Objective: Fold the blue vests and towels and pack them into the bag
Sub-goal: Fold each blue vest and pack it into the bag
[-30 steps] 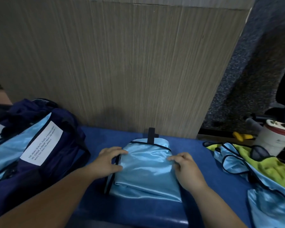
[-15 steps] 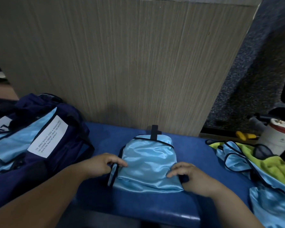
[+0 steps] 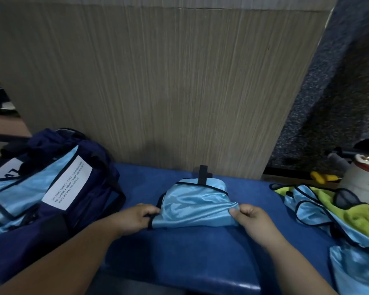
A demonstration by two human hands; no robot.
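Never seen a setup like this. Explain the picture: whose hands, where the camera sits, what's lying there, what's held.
There is no machine here. A person wears a camera on the head, and it looks down at their own two bare hands. The left hand and the right hand each grip a side edge of a folded blue vest, which lies on a blue padded surface. On the left sits a navy bag with a white label. On the right lie unfolded blue vests and a yellow-green towel, with a white container behind them.
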